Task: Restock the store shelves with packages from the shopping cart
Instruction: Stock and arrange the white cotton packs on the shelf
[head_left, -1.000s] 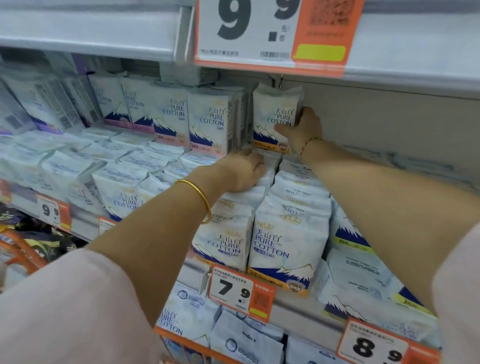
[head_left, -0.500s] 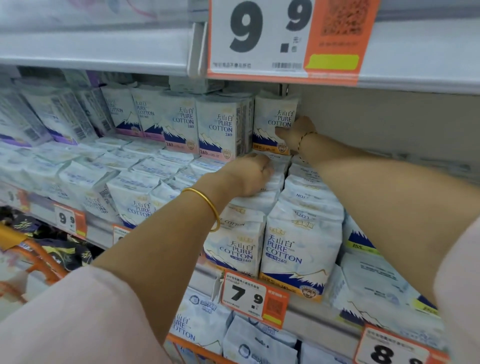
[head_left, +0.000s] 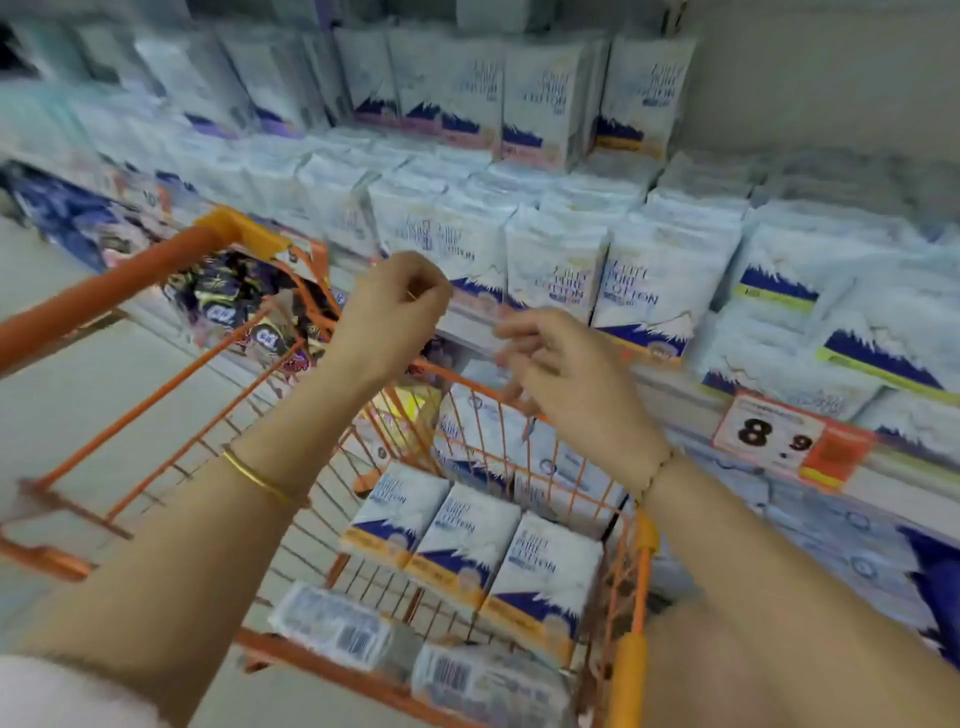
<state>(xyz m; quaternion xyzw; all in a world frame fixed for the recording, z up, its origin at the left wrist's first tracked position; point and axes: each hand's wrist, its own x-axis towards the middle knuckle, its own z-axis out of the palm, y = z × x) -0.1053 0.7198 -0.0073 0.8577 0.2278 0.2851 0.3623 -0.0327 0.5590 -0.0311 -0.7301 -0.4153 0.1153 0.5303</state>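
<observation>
Both my hands hover empty over the orange wire shopping cart (head_left: 638, 551), in front of the shelf. My left hand (head_left: 395, 312) has its fingers curled in and holds nothing. My right hand (head_left: 566, 384) has relaxed, slightly bent fingers and also holds nothing. Inside the cart lie three white-and-blue cotton packages (head_left: 457, 540) side by side, with two more packs (head_left: 337, 623) showing barcodes nearer to me. The shelf (head_left: 883, 478) carries rows of the same cotton packages (head_left: 644, 280). Several more stand upright at the back (head_left: 644, 88).
An orange 8.9 price tag (head_left: 769, 436) hangs on the shelf edge at right. Dark purple packets (head_left: 234, 306) lie on a lower shelf beyond the cart's far corner. Pale floor (head_left: 78, 415) shows to the left of the cart.
Both hands have come back from the upright package deep on the shelf and now hang over the cart. The view has dropped from the upper shelf to the cart.
</observation>
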